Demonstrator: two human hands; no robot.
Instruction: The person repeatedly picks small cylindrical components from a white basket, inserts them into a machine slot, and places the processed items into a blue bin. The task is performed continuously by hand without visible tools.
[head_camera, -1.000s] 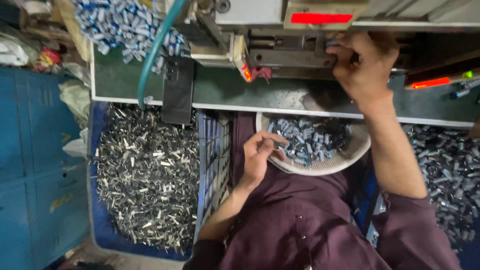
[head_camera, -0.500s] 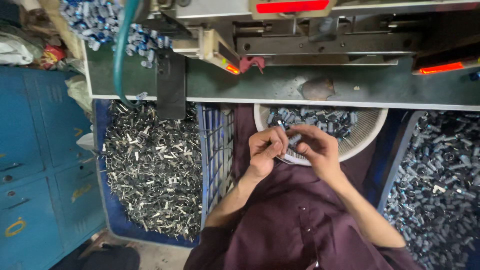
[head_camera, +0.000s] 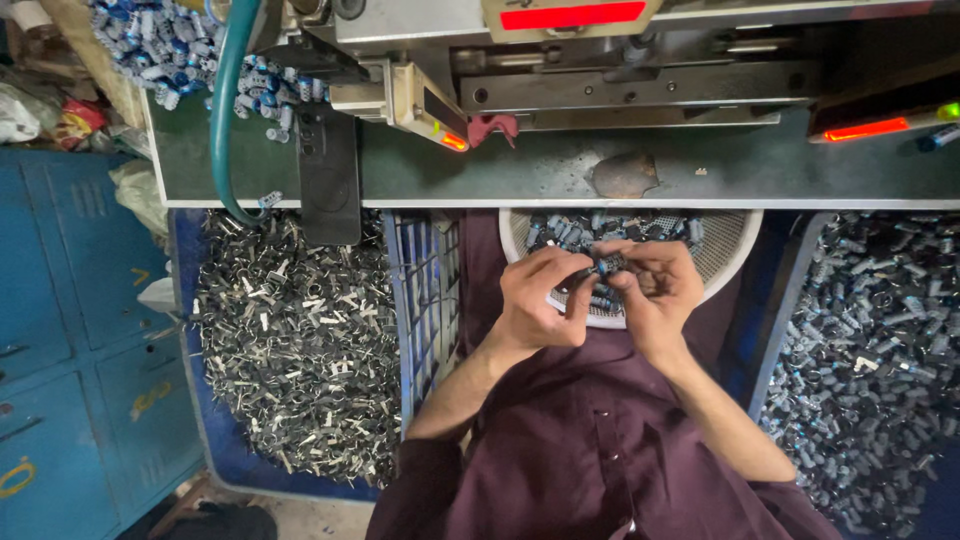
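Note:
My left hand (head_camera: 535, 298) and my right hand (head_camera: 655, 290) meet over my lap, both pinching the same small dark cylindrical part (head_camera: 602, 268) with a blue band. Just beneath them a white round basket (head_camera: 735, 245) holds several more of these small blue-and-black parts. The fingers of both hands are curled around the part, which shows only between the fingertips.
A green machine table (head_camera: 540, 170) with a metal press and red lights runs across the top. A blue crate (head_camera: 215, 440) of metal clips lies on the left, another bin of parts (head_camera: 880, 350) on the right. A teal hose (head_camera: 228, 110) hangs down; blue cabinets stand at far left.
My right hand came down from the machine to the basket and joined the left hand on the small part. The view has shifted slightly since.

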